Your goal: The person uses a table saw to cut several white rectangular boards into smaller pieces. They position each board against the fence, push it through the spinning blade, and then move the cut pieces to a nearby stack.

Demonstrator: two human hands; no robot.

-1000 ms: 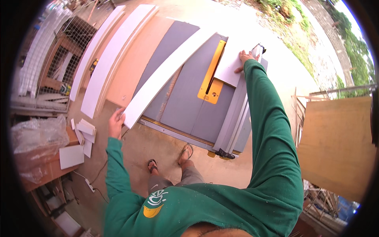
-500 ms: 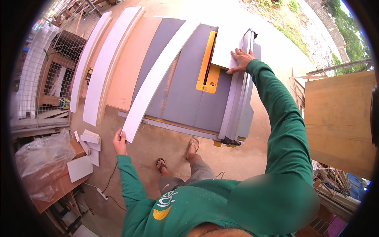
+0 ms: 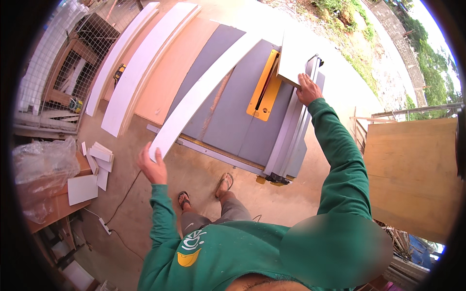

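My left hand [image 3: 153, 165] holds the near end of a long white strip [image 3: 199, 92], which lies slantwise across the grey table saw [image 3: 218, 121]. My right hand [image 3: 308, 88] is closed on the near edge of a white board [image 3: 290, 62] beside the saw's fence [image 3: 290, 140]. The board covers part of the yellow throat plate [image 3: 262, 99] and its slot at the far end.
Long white boards [image 3: 136, 72] and a peach sheet [image 3: 165, 77] lie left, with a small yellow-black tool [image 3: 119, 72]. Offcuts [image 3: 99, 160], plastic wrap [image 3: 43, 169], a power cord and strip [image 3: 104, 225] are at lower left. A plywood sheet [image 3: 412, 174] stands right.
The white board under my right hand has slid forward along the fence, away from me. My right fingers have drawn together at its near edge. My left hand still holds the strip's end.
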